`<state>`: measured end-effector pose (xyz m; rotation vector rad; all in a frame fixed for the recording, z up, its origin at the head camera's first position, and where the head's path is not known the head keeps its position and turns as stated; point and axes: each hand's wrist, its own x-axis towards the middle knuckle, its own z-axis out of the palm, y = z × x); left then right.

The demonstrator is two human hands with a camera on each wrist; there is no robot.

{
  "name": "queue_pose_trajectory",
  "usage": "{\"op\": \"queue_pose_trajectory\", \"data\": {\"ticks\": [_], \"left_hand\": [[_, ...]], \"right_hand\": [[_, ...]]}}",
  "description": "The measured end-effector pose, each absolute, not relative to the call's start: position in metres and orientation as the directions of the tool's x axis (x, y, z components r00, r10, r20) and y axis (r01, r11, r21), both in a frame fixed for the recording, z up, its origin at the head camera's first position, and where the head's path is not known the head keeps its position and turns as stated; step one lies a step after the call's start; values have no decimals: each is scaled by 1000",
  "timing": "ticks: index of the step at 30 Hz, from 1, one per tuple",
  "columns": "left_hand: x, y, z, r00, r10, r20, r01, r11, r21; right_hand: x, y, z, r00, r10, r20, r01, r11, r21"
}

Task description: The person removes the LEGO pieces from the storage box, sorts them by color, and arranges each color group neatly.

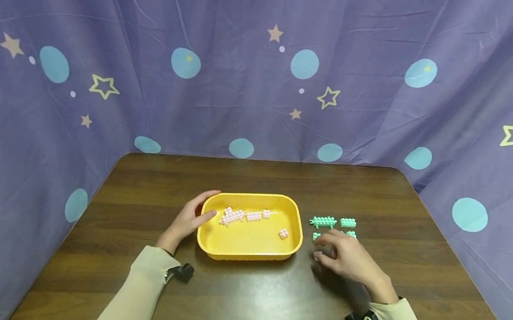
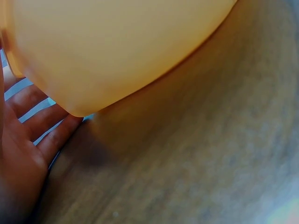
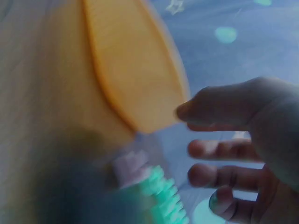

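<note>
My left hand [image 1: 190, 220] holds the left end of a yellow plastic tray [image 1: 249, 256], the thumb over its rim and the fingers along the outer wall. Inside lie several pink toy bricks [image 1: 254, 216], including a long joined piece [image 1: 232, 217] at the left and a small brick [image 1: 283, 234] at the right. Beyond the tray's right side, my right hand [image 1: 350, 258] hovers with thumb and fingers apart, gripping nothing. It partly hides several green toy bricks [image 1: 348, 222]; a longer green piece [image 1: 323, 222] lies behind. The right wrist view is blurred.
A brown wooden table [image 1: 169, 173] carries everything. Purple curtains [image 1: 243, 103] with stars and dots hang behind and on both sides. In the right wrist view, a blurred pale pinkish shape [image 3: 130, 169] shows beside the green bricks.
</note>
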<state>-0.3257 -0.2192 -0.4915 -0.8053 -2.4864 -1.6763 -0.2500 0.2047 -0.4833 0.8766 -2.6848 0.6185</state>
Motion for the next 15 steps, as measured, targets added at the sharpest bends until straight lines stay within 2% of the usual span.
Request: {"op": "queue_pose_trajectory", "data": {"ticks": [6,15], "left_hand": [[-326,-222,-493,-860,390,331,450,273,850],[-327,-222,-495,-848,410,335,457,249,854]], "right_hand": [[-265,189,-450,-712,-521,471,-686,658,-309],[-301,119,-412,-682,-594,426,-721,643,-259]]}}
